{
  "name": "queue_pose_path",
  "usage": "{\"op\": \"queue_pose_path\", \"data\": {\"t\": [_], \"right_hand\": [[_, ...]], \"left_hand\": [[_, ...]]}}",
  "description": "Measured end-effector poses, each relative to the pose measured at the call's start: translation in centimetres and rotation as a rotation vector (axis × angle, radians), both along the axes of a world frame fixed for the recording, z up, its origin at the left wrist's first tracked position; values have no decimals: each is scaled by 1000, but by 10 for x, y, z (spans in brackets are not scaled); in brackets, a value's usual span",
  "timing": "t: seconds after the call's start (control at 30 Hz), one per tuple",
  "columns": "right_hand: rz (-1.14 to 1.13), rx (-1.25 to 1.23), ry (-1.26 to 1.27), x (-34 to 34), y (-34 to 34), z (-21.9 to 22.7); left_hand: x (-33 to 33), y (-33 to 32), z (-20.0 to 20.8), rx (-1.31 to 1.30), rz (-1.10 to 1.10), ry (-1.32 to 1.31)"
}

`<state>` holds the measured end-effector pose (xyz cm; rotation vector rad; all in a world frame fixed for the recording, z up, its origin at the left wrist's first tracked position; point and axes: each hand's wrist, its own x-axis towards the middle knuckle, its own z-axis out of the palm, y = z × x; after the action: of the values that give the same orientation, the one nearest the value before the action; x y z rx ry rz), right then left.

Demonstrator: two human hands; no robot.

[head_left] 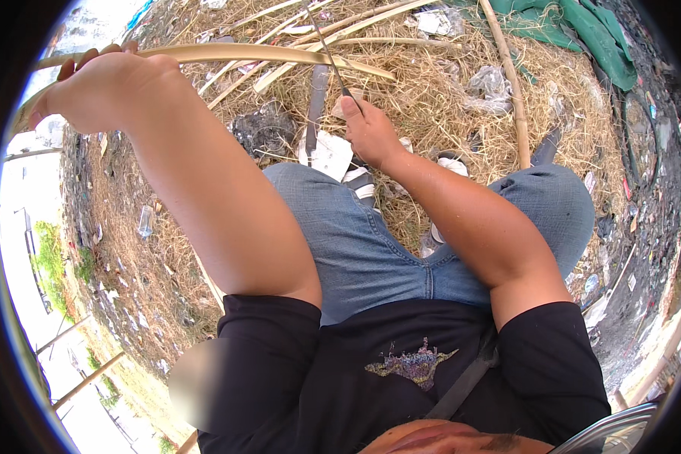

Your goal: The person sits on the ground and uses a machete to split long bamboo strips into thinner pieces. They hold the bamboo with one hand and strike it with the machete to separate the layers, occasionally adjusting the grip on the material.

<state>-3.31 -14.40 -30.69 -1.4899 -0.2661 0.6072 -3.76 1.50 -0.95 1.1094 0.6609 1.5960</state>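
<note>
My left hand (106, 87) is raised at the far left, its fingers wrapped round a long pale bamboo strip (234, 52). The strip bends across to the right, and its tapered tip lies over the straw. In front of my knees, my right hand (372, 135) grips the dark handle of a knife (328, 53). Seen almost edge-on, the thin blade points away from me and crosses the strip near its tip. Whether the blade touches the strip, I cannot tell.
Several split bamboo strips (359, 24) lie on the straw-covered ground ahead. A bamboo pole (510, 83) lies to the right, near crumpled clear plastic (489, 89) and green cloth (609, 41). A flat grey bar (316, 106) and a white scrap (330, 153) are near my feet.
</note>
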Motion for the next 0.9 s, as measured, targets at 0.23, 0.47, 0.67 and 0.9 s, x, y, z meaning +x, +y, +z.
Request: {"op": "queue_pose_path", "data": {"t": [0.23, 0.47, 0.67, 0.9], "right_hand": [[-45, -158, 13, 4, 2, -24], [11, 85, 77, -6, 13, 25], [3, 179, -323, -17, 33, 37], [10, 43, 87, -14, 24, 23]], "left_hand": [[1, -1, 5, -40, 49, 13], [1, 1, 1, -42, 43, -13], [-1, 23, -3, -80, 52, -17], [-7, 37, -7, -137, 89, -73]]}}
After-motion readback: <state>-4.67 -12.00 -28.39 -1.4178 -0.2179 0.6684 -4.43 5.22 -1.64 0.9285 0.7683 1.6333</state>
